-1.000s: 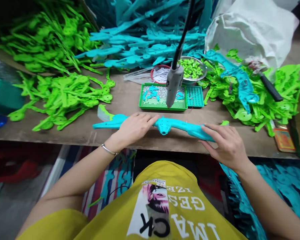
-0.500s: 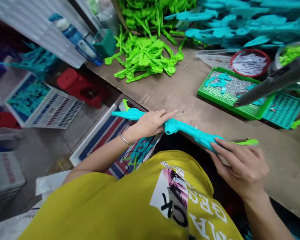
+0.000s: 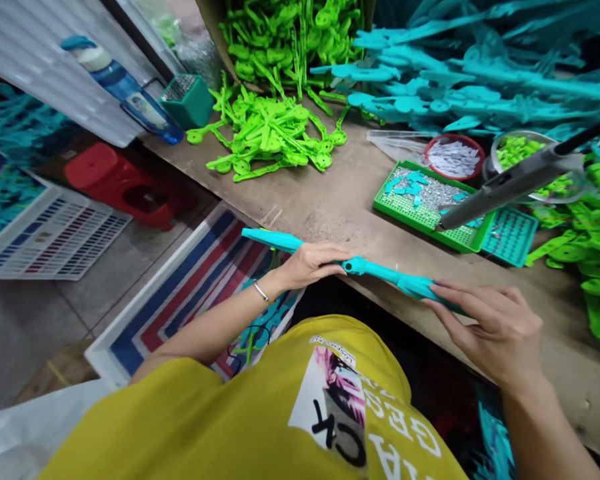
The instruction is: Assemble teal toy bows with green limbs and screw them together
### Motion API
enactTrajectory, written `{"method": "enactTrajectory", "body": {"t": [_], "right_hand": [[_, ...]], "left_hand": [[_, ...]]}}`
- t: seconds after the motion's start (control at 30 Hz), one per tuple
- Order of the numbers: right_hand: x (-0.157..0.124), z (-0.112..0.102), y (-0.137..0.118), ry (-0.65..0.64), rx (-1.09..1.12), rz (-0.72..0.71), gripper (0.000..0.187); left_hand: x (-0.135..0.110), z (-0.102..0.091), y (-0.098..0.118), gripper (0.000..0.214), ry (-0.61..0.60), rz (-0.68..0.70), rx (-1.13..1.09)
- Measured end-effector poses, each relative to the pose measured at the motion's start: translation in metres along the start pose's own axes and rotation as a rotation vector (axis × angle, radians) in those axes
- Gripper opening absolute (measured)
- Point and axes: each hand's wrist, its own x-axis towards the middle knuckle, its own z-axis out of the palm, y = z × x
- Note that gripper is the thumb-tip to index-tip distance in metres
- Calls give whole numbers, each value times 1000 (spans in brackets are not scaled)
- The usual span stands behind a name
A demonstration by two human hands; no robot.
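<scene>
Left hand [image 3: 313, 263] is gripping the teal part [image 3: 380, 272] near its middle, fingers curled over the top with the thumb under. Right hand [image 3: 490, 327] is holding the part's right end, with the fingers lying long along it and closed on it; the thumb is hidden. The part is long and thin and is hanging level in both hands, just at the front edge of the table [image 3: 330, 200]. Its left end is sticking out past the edge, over a striped bag [image 3: 195, 280] on the floor.

A screwdriver [image 3: 510, 187] is hanging tilted over a green tray [image 3: 460, 238], tip just above it. A small teal tray [image 3: 510, 237] is sitting touching the tray's right side, and a red bowl [image 3: 475, 143] and a metal bowl [image 3: 525, 140] are standing behind. A green pile [image 3: 270, 133] is lying at the back left of the table, and a teal pile [image 3: 455, 87] at the back right. A bottle [image 3: 125, 87] and a basket [image 3: 187, 100] are sitting at the table's left end. A red stool [image 3: 115, 183] is standing on the floor below.
</scene>
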Motion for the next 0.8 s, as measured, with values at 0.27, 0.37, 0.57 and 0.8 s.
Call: {"method": "enactTrajectory", "body": {"t": [0.27, 0.37, 0.57, 0.8], "right_hand": [[5, 0, 5, -36, -48, -12, 23], [7, -2, 7, -46, -42, -40, 24], [18, -14, -42, -89, -122, -237, 30], [33, 14, -114, -136, 155, -459, 23]], "left_hand": [[1, 17, -11, 25, 111, 56, -15], [7, 7, -2, 25, 55, 68, 24], [7, -44, 34, 74, -450, -124, 108], [-101, -53, 34, 101, -561, -467, 97]]}}
